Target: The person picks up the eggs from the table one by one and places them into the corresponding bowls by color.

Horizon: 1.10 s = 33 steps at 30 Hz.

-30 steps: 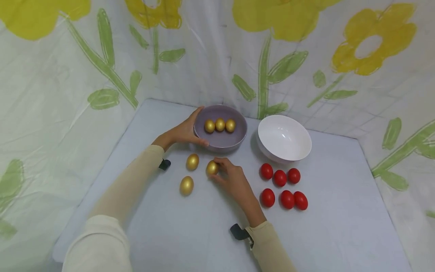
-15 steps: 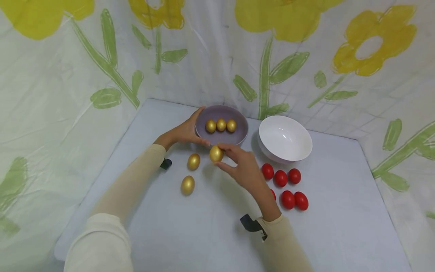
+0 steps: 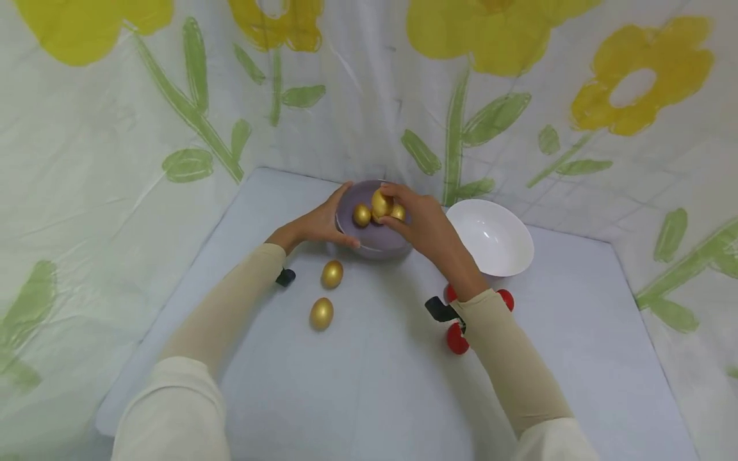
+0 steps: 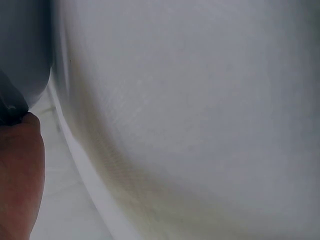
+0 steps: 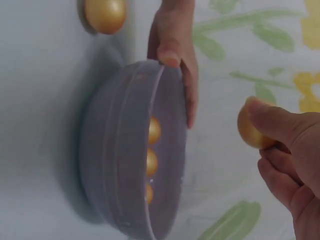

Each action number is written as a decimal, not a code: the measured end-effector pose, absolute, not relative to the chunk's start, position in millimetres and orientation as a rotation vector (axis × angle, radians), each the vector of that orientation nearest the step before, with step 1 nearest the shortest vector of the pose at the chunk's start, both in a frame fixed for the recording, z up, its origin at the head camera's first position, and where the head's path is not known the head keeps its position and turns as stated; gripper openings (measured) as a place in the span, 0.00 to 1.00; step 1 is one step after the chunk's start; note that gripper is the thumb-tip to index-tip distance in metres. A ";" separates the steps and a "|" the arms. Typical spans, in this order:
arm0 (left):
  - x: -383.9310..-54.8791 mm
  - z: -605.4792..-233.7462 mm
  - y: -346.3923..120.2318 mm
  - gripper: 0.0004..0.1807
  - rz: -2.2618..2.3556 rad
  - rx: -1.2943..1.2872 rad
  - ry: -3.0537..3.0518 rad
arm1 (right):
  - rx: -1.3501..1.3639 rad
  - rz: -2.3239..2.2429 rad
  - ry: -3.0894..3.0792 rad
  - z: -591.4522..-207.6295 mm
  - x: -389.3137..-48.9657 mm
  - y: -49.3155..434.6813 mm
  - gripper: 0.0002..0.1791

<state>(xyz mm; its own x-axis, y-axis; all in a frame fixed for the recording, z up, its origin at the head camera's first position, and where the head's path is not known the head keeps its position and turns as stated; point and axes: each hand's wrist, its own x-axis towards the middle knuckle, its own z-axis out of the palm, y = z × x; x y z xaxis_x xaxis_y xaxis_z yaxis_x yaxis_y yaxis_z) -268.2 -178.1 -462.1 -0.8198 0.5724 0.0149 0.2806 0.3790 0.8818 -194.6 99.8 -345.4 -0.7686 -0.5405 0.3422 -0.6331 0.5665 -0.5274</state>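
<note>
My left hand [image 3: 319, 223] holds the left side of a purple bowl [image 3: 377, 246], its thumb at the near rim. Over that bowl my right hand [image 3: 425, 221] pinches a gold egg [image 3: 380, 203] between thumb and fingers. The right wrist view shows this held egg [image 5: 248, 131] clear of the bowl's opening, with three more gold eggs [image 5: 151, 162] lying inside. Two gold eggs [image 3: 332, 274] rest on the table in front of the bowl. In the left wrist view only part of the left hand [image 4: 20, 175] and the bowl's side [image 4: 25, 45] appear.
A white bowl [image 3: 497, 246] stands right of the purple one, partly behind my right hand. Red eggs [image 3: 457, 339] lie on the table below it, mostly covered by my right forearm. A flower-printed curtain [image 3: 357, 128] hangs behind the table [image 3: 346, 397].
My right hand has lifted the gold egg off the table and carried it forward over the purple bowl. The left hand keeps its hold on the bowl.
</note>
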 end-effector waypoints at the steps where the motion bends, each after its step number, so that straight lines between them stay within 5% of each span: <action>1: -268.4 -462.2 -178.2 0.80 1.417 0.752 2.347 | 1.013 0.974 -2.664 -346.3 -198.1 95.7 0.29; 19: -266.3 -463.5 -179.5 0.80 1.392 0.750 2.360 | 1.174 0.122 -3.099 -397.1 -231.7 40.0 0.23; 33: -262.4 -456.5 -176.6 0.79 1.410 0.706 2.337 | 1.204 0.172 -3.086 -414.2 -242.1 34.8 0.16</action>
<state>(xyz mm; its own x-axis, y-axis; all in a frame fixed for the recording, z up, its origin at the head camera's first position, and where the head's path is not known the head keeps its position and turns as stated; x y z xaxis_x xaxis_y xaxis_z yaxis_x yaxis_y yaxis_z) -262.4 -176.6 -456.5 -0.8262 0.5631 -0.0192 0.2455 0.3906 0.8872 -242.1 34.8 -414.2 -0.7232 -0.6792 -0.1252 -0.6611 0.7333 -0.1592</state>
